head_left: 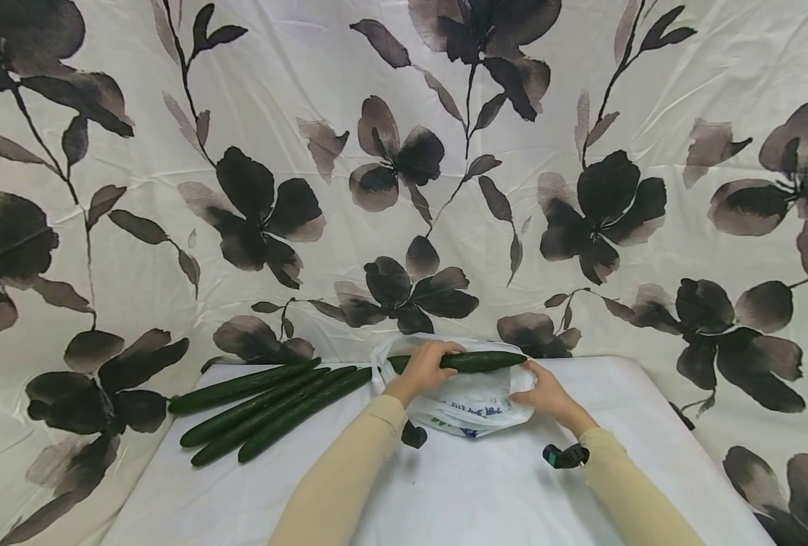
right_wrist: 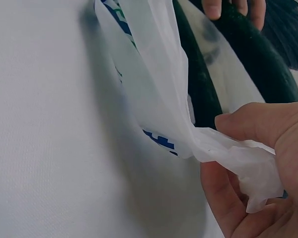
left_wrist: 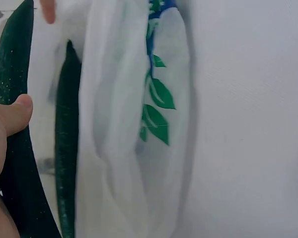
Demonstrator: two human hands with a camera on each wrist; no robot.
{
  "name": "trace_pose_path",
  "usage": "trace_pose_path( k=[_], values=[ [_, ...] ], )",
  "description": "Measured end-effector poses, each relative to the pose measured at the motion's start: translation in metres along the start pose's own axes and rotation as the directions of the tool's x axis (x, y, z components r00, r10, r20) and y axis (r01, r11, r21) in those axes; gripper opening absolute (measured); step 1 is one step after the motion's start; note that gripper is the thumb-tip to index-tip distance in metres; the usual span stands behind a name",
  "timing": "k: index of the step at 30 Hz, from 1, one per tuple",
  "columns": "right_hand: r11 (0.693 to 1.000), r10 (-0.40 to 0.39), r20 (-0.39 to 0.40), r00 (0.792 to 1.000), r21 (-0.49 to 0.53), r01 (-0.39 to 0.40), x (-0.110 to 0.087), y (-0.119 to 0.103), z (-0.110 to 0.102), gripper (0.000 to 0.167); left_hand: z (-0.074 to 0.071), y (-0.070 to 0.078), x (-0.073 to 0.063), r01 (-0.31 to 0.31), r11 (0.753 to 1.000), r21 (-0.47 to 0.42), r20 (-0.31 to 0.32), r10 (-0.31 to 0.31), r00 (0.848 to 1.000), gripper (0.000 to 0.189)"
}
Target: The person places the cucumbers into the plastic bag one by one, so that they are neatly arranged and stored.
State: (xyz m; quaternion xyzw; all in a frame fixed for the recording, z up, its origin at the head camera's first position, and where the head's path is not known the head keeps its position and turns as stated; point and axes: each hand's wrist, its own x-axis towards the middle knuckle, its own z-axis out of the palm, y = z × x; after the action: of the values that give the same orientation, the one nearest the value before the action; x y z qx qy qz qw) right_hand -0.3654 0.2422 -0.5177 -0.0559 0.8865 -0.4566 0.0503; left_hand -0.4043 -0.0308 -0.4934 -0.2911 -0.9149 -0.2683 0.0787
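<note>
A long dark green cucumber (head_left: 488, 361) lies across the top of a white plastic bag (head_left: 468, 402) with green leaf and blue print. My left hand (head_left: 422, 371) grips this cucumber, its thumb (left_wrist: 19, 113) along the near side. With my right hand (head_left: 548, 393) I hold the bag's gathered edge (right_wrist: 216, 144), close to the cucumber's right tip. Another cucumber (left_wrist: 68, 144) shows inside the bag's mouth, next to the held one. The bag's far side is partly hidden behind the held cucumber and my left hand.
Several cucumbers (head_left: 243, 388) lie fanned out on the left of the white-covered table (head_left: 485, 493). Behind the table hangs a pale cloth (head_left: 444, 265) with dark flowers. Black wrist devices (head_left: 567, 456) sit at both wrists.
</note>
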Motion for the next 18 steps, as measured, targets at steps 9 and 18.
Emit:
trace_pose_path(
  k=[9,18],
  values=[
    [1.000,-0.016,-0.025,1.000,0.016,0.016,0.000,0.005,0.001,0.087,0.012,-0.015,-0.009,0.039,0.999,-0.014,-0.040,-0.039,0.998,0.042],
    [1.000,-0.002,-0.025,1.000,0.004,0.002,-0.002,0.007,0.001,0.087,0.014,-0.021,-0.015,0.078,0.996,-0.043,-0.027,-0.079,0.997,0.043]
  ],
)
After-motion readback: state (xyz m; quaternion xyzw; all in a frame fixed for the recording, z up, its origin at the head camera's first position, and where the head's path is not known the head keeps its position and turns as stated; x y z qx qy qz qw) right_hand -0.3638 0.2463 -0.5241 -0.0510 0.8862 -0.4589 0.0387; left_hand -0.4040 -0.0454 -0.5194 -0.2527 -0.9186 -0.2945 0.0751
